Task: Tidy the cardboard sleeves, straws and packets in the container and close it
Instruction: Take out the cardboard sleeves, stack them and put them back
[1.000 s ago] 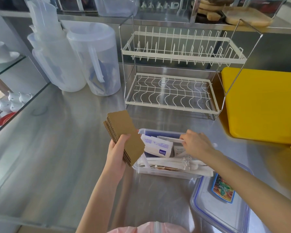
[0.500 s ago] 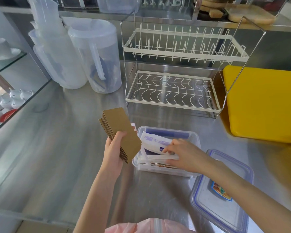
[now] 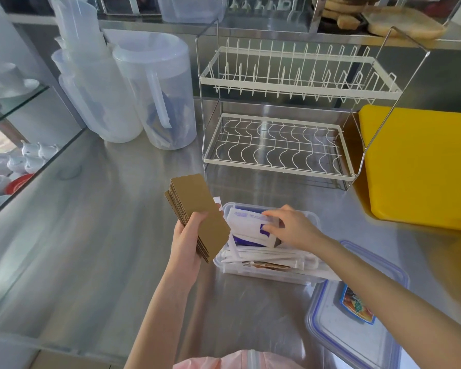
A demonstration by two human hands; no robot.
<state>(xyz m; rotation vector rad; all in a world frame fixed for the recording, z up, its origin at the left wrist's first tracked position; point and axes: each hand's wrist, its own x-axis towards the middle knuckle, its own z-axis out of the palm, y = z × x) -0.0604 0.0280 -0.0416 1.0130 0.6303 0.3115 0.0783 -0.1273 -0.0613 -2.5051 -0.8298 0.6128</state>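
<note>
My left hand (image 3: 187, 237) grips a stack of brown cardboard sleeves (image 3: 197, 209), held upright just left of the clear plastic container (image 3: 264, 275) on the steel counter. Inside the container, white and purple packets (image 3: 246, 225) stand at the back and paper-wrapped straws (image 3: 272, 258) lie along the front. Over the container, my right hand (image 3: 293, 227) pinches the packets between fingers and thumb. The container's clear lid with a blue seal (image 3: 357, 326) lies flat to the right, partly under my right forearm.
A white two-tier wire dish rack (image 3: 277, 145) stands behind the container. Clear plastic pitchers (image 3: 155, 91) sit at the back left. A yellow board (image 3: 421, 166) lies to the right. A glass shelf edge (image 3: 32, 182) runs along the left.
My right hand moved from the container's front toward the back left and took hold of the packets. My left hand kept the cardboard stack in roughly the same place.
</note>
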